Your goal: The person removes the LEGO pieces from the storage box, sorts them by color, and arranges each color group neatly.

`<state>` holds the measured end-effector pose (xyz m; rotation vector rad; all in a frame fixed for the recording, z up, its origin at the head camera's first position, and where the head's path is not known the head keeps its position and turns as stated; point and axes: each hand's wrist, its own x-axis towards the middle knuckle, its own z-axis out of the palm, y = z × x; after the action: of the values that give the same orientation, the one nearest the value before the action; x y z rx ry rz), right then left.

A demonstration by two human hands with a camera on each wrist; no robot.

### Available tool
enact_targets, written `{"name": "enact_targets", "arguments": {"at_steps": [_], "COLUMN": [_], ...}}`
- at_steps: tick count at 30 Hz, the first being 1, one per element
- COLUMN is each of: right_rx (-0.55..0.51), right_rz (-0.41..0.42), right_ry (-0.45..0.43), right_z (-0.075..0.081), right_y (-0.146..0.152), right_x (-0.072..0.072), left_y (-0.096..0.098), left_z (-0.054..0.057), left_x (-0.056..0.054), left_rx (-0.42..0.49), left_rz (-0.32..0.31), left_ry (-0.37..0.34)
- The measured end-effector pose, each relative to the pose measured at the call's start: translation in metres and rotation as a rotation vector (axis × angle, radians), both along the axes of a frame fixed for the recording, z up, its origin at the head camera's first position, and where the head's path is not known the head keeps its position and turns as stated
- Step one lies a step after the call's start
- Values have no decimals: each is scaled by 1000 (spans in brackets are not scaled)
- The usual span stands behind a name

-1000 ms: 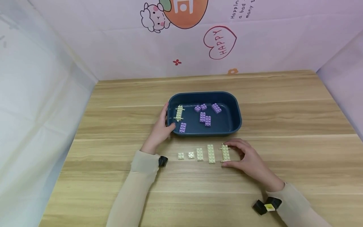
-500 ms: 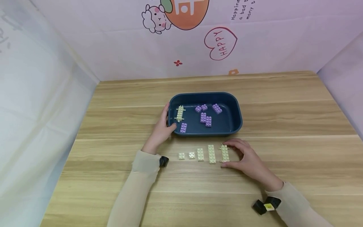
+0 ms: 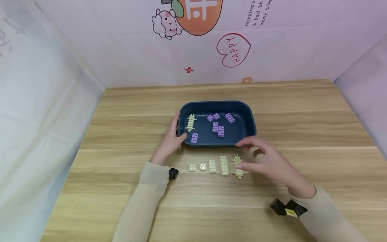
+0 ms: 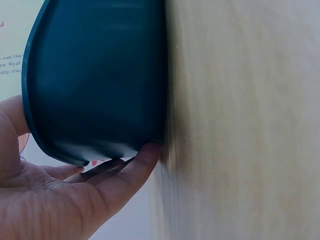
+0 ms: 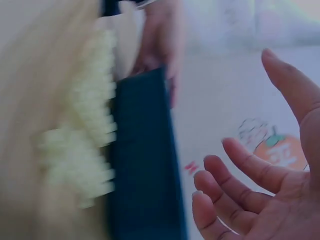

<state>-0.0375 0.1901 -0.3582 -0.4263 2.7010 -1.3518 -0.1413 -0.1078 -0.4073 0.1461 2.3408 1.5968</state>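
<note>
My left hand (image 3: 169, 143) grips the left end of a dark blue plastic bin (image 3: 211, 145), thumb over the rim and fingers along the outside wall. The left wrist view shows the fingertips against the bin's outer wall (image 4: 100, 75). My right hand (image 3: 267, 159), holding nothing, hovers over a cream toy brick with side pins (image 3: 239, 172), thumb and fingers spread apart. This brick ends a row of cream studded bricks: two small square ones (image 3: 192, 167), a medium one (image 3: 212, 166) and a long one (image 3: 224, 165). The right wrist view is blurred.
Inside the bin lie several purple bricks (image 3: 215, 127) and another cream brick with side pins (image 3: 190, 123). A wooden table (image 3: 127, 134) carries everything. A printed white cloth (image 3: 136, 60) hangs behind it, with white cloth at both sides.
My right hand has let go of the pinned cream brick and risen off it, fingers towards the bin's front rim. The left hand stays on the bin.
</note>
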Motion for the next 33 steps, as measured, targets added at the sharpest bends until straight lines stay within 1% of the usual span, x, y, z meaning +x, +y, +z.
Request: {"name": "enact_targets", "arguments": {"at_steps": [2, 4, 6, 9, 13, 16, 19, 24, 29, 30, 31, 33], "right_rx": [-33, -54, -80, -117, -123, -110, -104, -128, -184, -185, -178, -147], "right_rz": [14, 10, 0, -12, -17, -21, -24, -20, -30, -29, -26, -19], "right_ry": [41, 52, 24, -32, -50, -60, -70, -106, -168, -176, -185, -195], "right_z": [11, 18, 22, 23, 21, 20, 18, 14, 2, -1, -4, -10], "right_y": [-6, -13, -19, -29, -42, -51, -59, -70, -82, -86, -90, -99], "right_x": [-10, -22, -33, -48, -68, -80, -90, -101, -109, -112, -114, -121], "left_y": [0, -1, -2, -3, -2, -2, -2, -2, -2, -2, -2, -4], "left_z": [1, 0, -1, -4, -6, -5, -2, -1, -1, -1, 4, 5], "left_x": [1, 1, 2, 2, 2, 1, 1, 1, 2, 2, 4, 4], "left_rx": [0, 0, 2, 20, 49, 51, 43, 43, 67, 75, 79, 84], "left_rz": [0, 1, 6, 0, -9, -9, -12, -18, -20, -20, -21, -21], "left_ry": [1, 3, 0, 6, 21, 21, 22, 28, 2, -2, -15, -18]}}
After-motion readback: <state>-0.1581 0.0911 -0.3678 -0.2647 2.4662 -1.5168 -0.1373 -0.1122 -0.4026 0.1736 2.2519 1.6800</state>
